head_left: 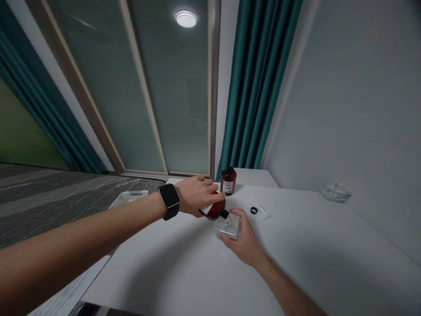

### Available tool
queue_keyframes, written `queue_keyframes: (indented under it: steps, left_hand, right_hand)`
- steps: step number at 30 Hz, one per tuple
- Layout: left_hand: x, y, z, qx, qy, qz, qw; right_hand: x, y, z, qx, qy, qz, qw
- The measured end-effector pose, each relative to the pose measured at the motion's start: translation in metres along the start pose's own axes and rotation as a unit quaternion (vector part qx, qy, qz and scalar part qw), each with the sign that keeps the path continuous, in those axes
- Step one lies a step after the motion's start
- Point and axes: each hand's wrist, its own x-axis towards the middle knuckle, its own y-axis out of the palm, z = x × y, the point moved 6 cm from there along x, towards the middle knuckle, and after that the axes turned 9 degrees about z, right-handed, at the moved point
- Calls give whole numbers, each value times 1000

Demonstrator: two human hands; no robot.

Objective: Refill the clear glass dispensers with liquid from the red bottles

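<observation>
My left hand [196, 195], with a black watch on its wrist, is wrapped around a red-brown bottle [217, 210] that is tilted neck-down to the right. The bottle's dark neck [225, 213] meets the top of a clear square glass bottle [227, 226]. Fingers and thumb of my right hand [242, 239] grip that clear bottle from the right, low over the white table [184, 272]. Whether liquid passes between the two cannot be made out. Just behind them a second red-brown bottle [228, 181] with a white label and dark cap stands upright.
Right of my hands lie a small black ring [253, 210] and a clear thin plastic piece [264, 213]. A clear glass object [336, 192] sits by the wall at the right. A white perforated basket [127, 198] is beyond the table's left edge.
</observation>
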Motion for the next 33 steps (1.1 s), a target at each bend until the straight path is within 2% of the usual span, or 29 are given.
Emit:
queue_keyframes:
  steps: [11,23,33]
  left_hand:
    - [0,-4,-2,-2,9,-22,1000]
    - [2,-6,-2,3,8,-4,1000]
    - [0,-5,-1,-21,-6,-27,999]
  right_hand:
    - [1,1,-2,8,-3,3,1000]
    - [1,0,-2,12,6,-9,1000]
    - [0,-3,0,13,-2,-27,1000]
